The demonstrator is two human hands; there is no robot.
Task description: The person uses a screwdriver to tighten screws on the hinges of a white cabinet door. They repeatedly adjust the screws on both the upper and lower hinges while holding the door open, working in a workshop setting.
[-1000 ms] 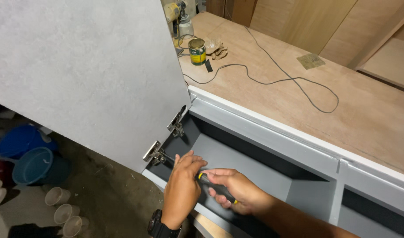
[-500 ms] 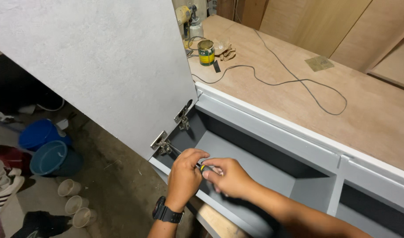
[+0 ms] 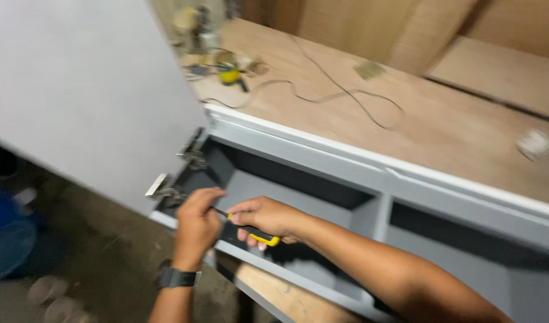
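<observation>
While the screwdriver (image 3: 258,234), told by its yellow and black handle, is clamped in the grip of the right hand (image 3: 268,216), its shaft is steered by the left hand (image 3: 196,222), whose fingers are closed about it near the tip. The tool lies at the near left corner of the grey cabinet (image 3: 346,179), aimed at the lower hinge (image 3: 164,190). This hinge, and the upper hinge (image 3: 193,154) just beyond it, are already seated between the cabinet's side and the white door (image 3: 89,101), which is swung wide open to the left. The work is therefore judged to be well along: the door is hung, and only tightening or adjusting at the lower hinge seems left; whether the tip is engaged in a screw cannot be told through the blur. On the wooden table (image 3: 442,125) above, a small yellow can (image 3: 229,73) and a loose cable (image 3: 340,96) are seen at the far side. A black wristwatch (image 3: 177,277) is worn on the left wrist.
</observation>
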